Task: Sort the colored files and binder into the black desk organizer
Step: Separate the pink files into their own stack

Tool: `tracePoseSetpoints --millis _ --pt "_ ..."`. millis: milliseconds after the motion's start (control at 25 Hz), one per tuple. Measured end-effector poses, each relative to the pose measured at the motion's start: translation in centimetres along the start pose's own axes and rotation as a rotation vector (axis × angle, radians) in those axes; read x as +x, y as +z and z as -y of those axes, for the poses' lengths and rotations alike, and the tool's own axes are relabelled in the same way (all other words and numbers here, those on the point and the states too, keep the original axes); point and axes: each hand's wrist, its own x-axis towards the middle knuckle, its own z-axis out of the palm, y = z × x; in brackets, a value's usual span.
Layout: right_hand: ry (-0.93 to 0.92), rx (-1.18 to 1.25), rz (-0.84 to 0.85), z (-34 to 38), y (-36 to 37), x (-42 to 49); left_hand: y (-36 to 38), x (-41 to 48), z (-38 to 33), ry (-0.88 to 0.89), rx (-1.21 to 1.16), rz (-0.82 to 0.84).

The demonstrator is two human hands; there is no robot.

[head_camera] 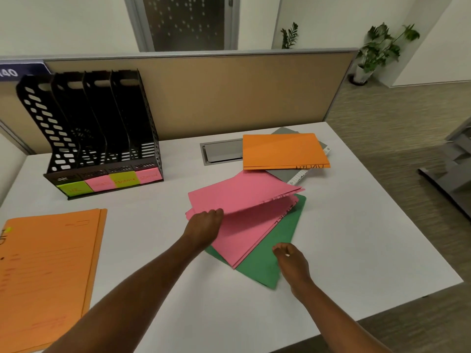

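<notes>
Head view: left hand (204, 226) pinches the left edge of top pink file (244, 194), its edge raised off second pink file (244, 235). Both lie on green file (257, 271), mid-surface (356, 238). Right hand (293, 263) sits at green file's near edge, fingers curled; grasp cannot be told. Black organizer (89, 123) stands rear-left, well apart.

Right of the black perforated plastic desk organizer (89, 128), white tabletop (178, 161) offers open passage to its slots. A tan fabric partition (229, 98) blocks directly behind it.

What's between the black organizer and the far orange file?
Head view: grey recessed hatch, right end under the orange file; bare desk from it to the organizer.
</notes>
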Motion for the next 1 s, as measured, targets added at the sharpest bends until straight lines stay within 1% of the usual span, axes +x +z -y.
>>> tracePoseSetpoints --millis 80,160,200,280,360,400,480,520,600,680,720,880,1000 --pt "0.01 0.045 0.028 1.4 1.6 -0.1 -3.3 -1.1 1.4 -0.082 -0.094 -0.091" --pt "0.001 0.093 0.066 3.1 3.5 -0.4 -5.9 -3.1 3.6 -0.199 -0.256 -0.188" --pt "-0.011 0.127 0.084 4.2 4.4 -0.6 -6.7 -4.5 4.9 -0.267 -0.377 -0.236" --pt "-0.036 0.167 0.12 6.2 6.2 -1.3 -7.6 -8.0 7.4 -0.395 -0.692 -0.314" --pt "-0.054 0.199 0.176 7.4 7.8 -2.0 -6.9 -12.1 9.4 -0.499 -1.03 -0.322" --pt "-0.048 0.264 0.239 7.7 8.6 -2.3 -6.0 -14.1 10.2 -0.544 -1.168 -0.315" --pt "-0.01 0.386 0.416 7.9 10.6 -3.4 -3.5 -17.7 11.3 -0.656 -1.365 -0.308" --pt "-0.013 0.368 0.47 7.9 11.6 -4.0 -2.0 -19.2 11.7 -0.725 -1.425 -0.302" --pt "-0.027 0.227 0.483 7.2 14.2 -5.3 1.2 -22.1 12.4 -0.87 -1.476 -0.273" --pt "-0.009 0.137 0.479 6.2 16.6 -6.3 3.8 -24.5 12.9 -0.985 -1.46 -0.217" --pt "0.006 0.108 0.48 5.7 17.7 -6.7 4.9 -25.5 13.2 -1.015 -1.435 -0.187" --pt "0.025 -0.021 0.488 4.1 21.1 -7.4 7.1 -27.7 14.1 -1.06 -1.279 -0.105" --pt "0.022 -0.131 0.439 3.3 22.4 -7.4 7.7 -28.3 14.6 -1.047 -1.075 -0.02"
